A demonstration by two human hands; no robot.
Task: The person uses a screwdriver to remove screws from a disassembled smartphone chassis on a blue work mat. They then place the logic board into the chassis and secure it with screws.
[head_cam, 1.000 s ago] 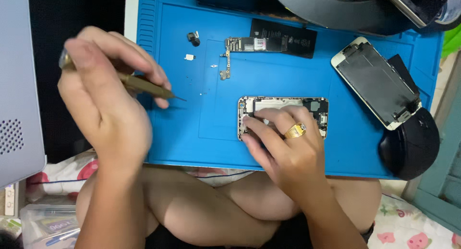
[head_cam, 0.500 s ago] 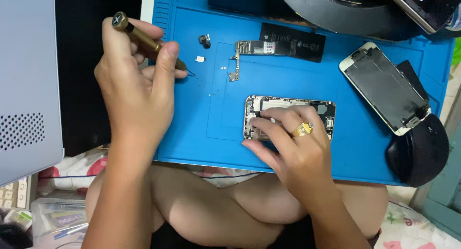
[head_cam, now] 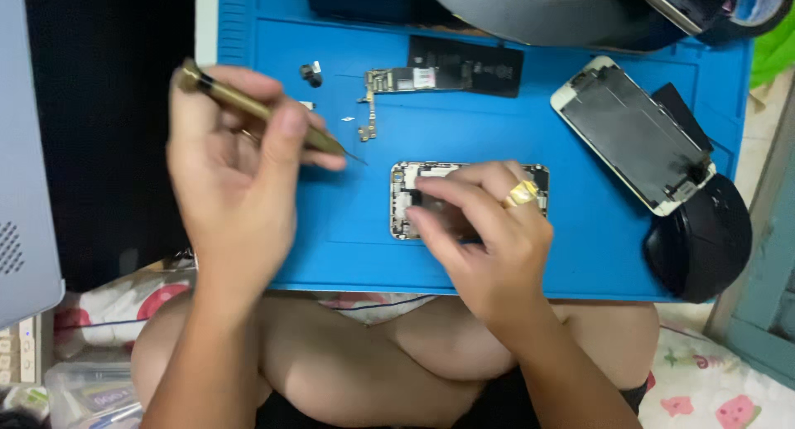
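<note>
The left hand (head_cam: 236, 172) is closed around a brass screwdriver (head_cam: 265, 114), whose long axis runs from the cap at ten o'clock to the tip at four o'clock, hovering just above the blue mat (head_cam: 580, 255). The right hand (head_cam: 489, 238) pins down an opened phone body (head_cam: 406, 199) lying crosswise, its long axis pointing three to nine o'clock. A circuit board (head_cam: 397, 81), battery (head_cam: 472, 65) and detached screen (head_cam: 638, 135) lie at twelve to two o'clock on the bench.
</note>
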